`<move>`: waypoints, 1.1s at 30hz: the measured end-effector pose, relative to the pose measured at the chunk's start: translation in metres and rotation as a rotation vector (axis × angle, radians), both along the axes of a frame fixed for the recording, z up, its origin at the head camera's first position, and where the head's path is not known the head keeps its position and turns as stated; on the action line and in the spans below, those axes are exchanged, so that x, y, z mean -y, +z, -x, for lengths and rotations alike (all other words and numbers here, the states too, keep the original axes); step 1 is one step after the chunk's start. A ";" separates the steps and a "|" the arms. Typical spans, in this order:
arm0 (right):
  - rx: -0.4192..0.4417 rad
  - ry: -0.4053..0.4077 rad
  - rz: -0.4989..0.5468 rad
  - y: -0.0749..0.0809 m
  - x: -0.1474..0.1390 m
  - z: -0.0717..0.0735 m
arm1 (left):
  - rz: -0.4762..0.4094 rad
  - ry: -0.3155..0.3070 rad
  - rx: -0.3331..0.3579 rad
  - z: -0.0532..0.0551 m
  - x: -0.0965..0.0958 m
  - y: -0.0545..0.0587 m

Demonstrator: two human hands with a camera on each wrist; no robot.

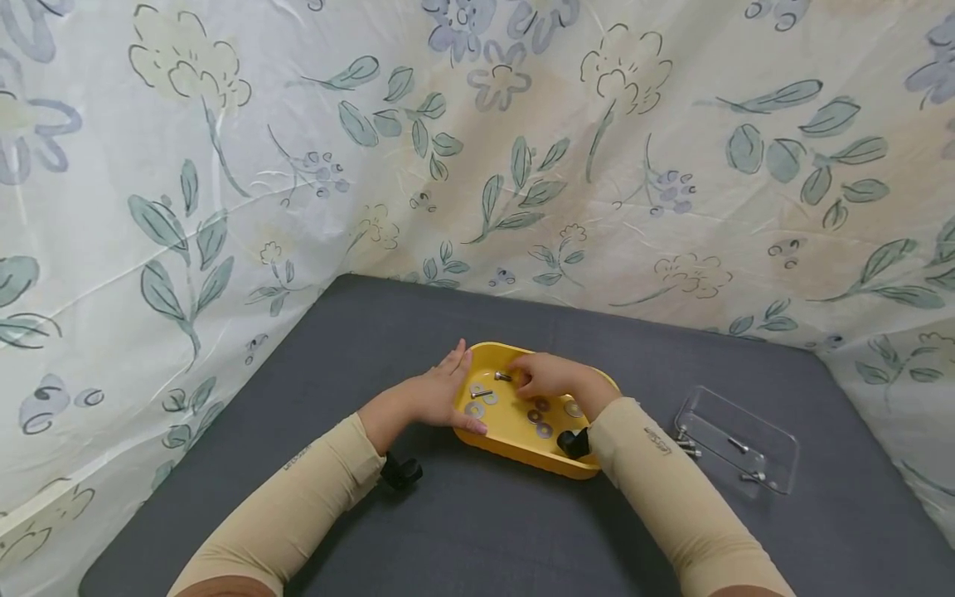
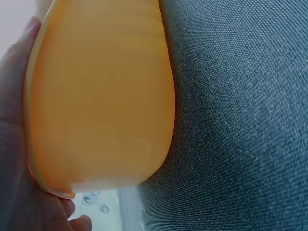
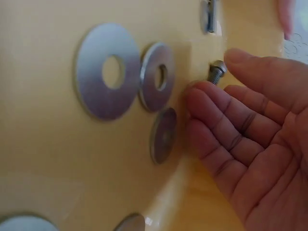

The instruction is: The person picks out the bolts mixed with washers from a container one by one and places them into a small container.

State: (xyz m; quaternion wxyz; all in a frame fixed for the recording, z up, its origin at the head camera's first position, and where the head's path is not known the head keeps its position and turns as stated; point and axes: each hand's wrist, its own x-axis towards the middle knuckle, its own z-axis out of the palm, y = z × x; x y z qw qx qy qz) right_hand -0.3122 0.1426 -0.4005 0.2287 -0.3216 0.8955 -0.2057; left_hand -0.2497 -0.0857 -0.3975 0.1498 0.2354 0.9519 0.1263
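A yellow tray point(image 1: 507, 427) holds several flat metal washers point(image 1: 544, 431) and two bolts. My left hand point(image 1: 436, 396) rests over the tray's left end, thumb on the near rim and fingers at the far side; the left wrist view shows it against the tray's rim point(image 2: 30, 110). Inside the tray, my right hand point(image 1: 548, 375) reaches down beside a bolt point(image 1: 502, 377). In the right wrist view its fingers bend loosely, thumb and forefinger apart, near the bolt point(image 3: 216, 71). Another bolt point(image 1: 481, 394) lies by washers at the left.
To the right lies a clear plastic box point(image 1: 779, 439), with a bolt point(image 1: 737, 445) and others in or beside it. Black wrist mounts show under both sleeves. A dark grey cloth point(image 1: 477, 531) covers the table, with a floral curtain point(image 1: 522, 166) behind it.
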 end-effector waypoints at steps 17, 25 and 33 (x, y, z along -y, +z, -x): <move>-0.058 0.001 -0.030 -0.010 0.013 0.003 | 0.007 -0.003 -0.003 0.005 0.002 -0.006; -0.123 0.009 -0.065 -0.013 0.021 0.004 | 0.000 -0.013 0.001 0.006 0.003 -0.006; -0.099 0.030 -0.046 -0.013 0.022 0.003 | -0.011 -0.009 0.012 0.006 0.003 -0.005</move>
